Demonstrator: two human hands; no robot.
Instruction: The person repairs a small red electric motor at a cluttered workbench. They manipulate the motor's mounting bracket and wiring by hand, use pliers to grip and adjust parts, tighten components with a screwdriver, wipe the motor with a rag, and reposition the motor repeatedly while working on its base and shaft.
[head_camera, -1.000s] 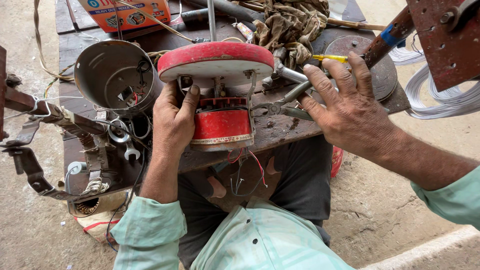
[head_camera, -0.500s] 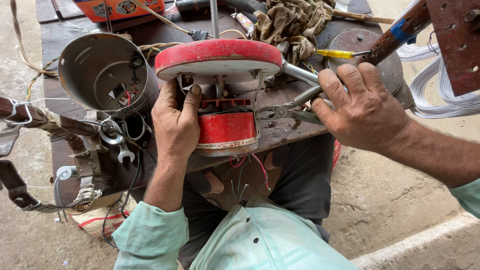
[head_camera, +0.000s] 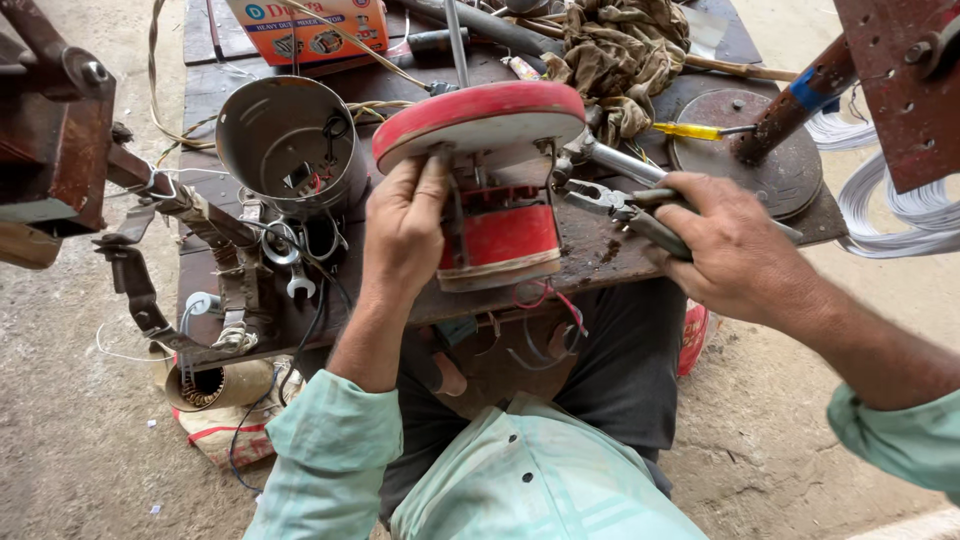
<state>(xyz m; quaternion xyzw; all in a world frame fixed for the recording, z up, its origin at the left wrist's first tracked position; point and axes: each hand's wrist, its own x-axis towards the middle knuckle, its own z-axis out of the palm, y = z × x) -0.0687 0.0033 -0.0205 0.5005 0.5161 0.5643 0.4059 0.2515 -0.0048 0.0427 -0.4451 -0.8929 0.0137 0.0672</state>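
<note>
Two bare hands were at work on the dark, stained wooden workbench (head_camera: 600, 262), the largest item in view, which carried everything else. Near its front edge stood the red motor unit with a round red-and-white top plate (head_camera: 480, 118) and a red cylindrical body below it. Left of the unit lay an open grey metal canister (head_camera: 285, 140) with wires inside; behind it sat a heap of brown rags (head_camera: 620, 45), and to the right a dark round metal disc (head_camera: 775, 160).

The step in hand appeared to be service work on the motor unit, with one hand steadying it while the other took up a tool. A next move would probably call for bringing the tool's nose to the unit's frame without disturbing the thin red wires hanging below the bench edge.

The left hand (head_camera: 405, 225) was partly closed, its fingers curled against the left side of the motor unit under the top plate, thumb uppermost. The right hand (head_camera: 735, 250) was closed around the handles of the grey steel pliers (head_camera: 610, 200), whose nose pointed towards the unit, just beside it. A yellow-handled screwdriver (head_camera: 690, 131) lay beyond, untouched.
</note>
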